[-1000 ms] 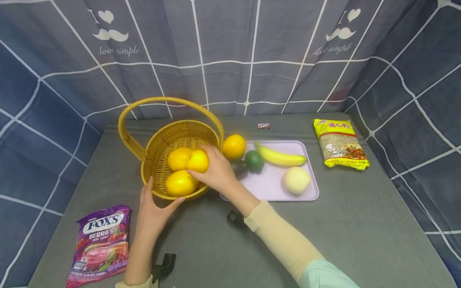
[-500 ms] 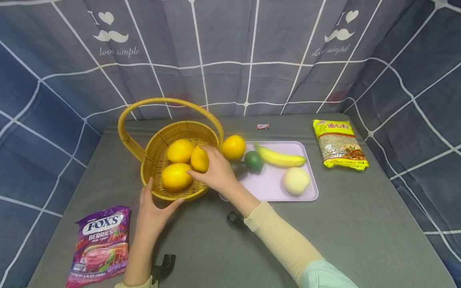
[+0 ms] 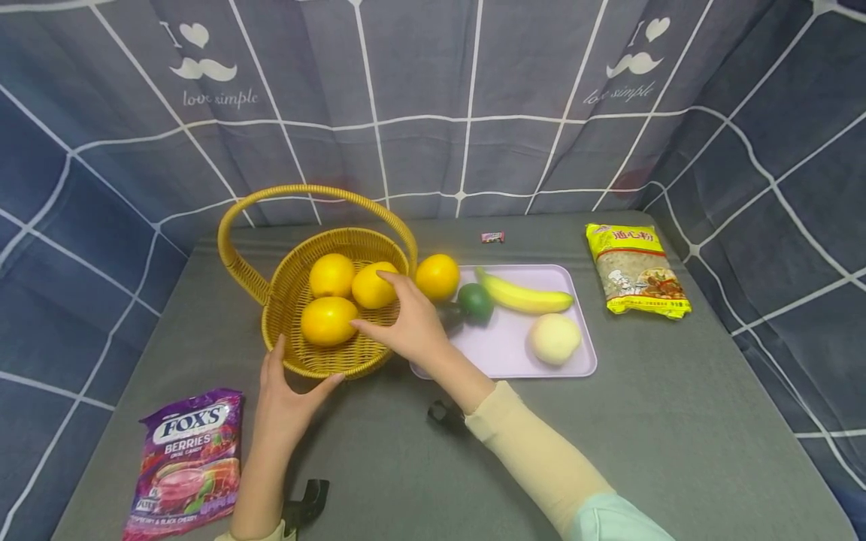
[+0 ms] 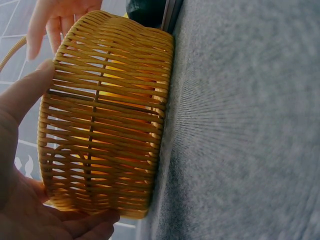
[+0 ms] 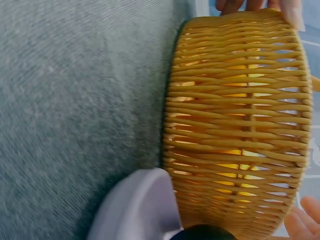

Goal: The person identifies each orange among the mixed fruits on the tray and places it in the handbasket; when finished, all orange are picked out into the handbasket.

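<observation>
A yellow wicker basket (image 3: 304, 361) with a tall handle stands at the left of the grey table. Inside lie three yellow-orange fruits: a round one (image 3: 331, 276), an oval one (image 3: 329, 321) in front and another (image 3: 370, 285) at the right. My left hand (image 3: 287, 398) holds the near-left side of the basket, thumb at the rim and fingers along the wall in the left wrist view. Over the basket's right side is my right hand (image 3: 413, 323), thumb and fingers spread with nothing pinched between them; its fingertips overlap the right-hand fruit.
Right of the basket, a lilac tray (image 3: 501, 364) bears a banana (image 3: 524, 293), a peach (image 3: 555, 338) and a dark green item (image 3: 476, 303). An orange (image 3: 437, 277) sits by its left end. A candy bag (image 3: 186, 466), small wrapped sweet (image 3: 492, 237) and yellow food packet (image 3: 636, 270) lie around.
My right hand has let go of the right-hand fruit, its fingers now wider apart. The fruits have settled farther back and apart in the basket. My left hand stays on the basket.
</observation>
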The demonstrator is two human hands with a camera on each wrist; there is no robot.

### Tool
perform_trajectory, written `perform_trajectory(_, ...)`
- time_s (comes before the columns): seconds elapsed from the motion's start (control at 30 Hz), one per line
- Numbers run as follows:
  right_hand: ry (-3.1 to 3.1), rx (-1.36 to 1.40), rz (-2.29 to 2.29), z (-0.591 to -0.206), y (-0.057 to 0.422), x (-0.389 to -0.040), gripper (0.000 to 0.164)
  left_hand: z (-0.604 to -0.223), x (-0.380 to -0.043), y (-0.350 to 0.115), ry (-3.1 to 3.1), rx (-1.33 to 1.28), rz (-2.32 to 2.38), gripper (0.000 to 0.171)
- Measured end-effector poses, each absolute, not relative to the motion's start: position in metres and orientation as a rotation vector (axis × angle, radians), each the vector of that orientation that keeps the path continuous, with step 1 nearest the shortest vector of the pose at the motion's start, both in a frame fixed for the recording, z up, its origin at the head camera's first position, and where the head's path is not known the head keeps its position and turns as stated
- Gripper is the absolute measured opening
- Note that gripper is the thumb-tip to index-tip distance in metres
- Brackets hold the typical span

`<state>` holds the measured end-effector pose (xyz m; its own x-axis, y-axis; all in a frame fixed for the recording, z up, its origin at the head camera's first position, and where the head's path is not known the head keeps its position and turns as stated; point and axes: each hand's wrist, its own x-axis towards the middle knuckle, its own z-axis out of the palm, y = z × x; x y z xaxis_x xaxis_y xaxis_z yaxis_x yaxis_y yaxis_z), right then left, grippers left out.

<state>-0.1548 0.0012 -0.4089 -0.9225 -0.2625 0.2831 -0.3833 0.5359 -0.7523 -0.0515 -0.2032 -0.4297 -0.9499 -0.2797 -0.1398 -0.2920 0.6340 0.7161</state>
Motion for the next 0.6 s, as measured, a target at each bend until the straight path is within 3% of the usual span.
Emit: perform_trajectory(0.6, -2.212, 0.656, 1.548, -0.391, 0.043, -0.143, 0.063, -0.430, -0.053, -0.205, 2.805, -0.490, 1.274, 0.116)
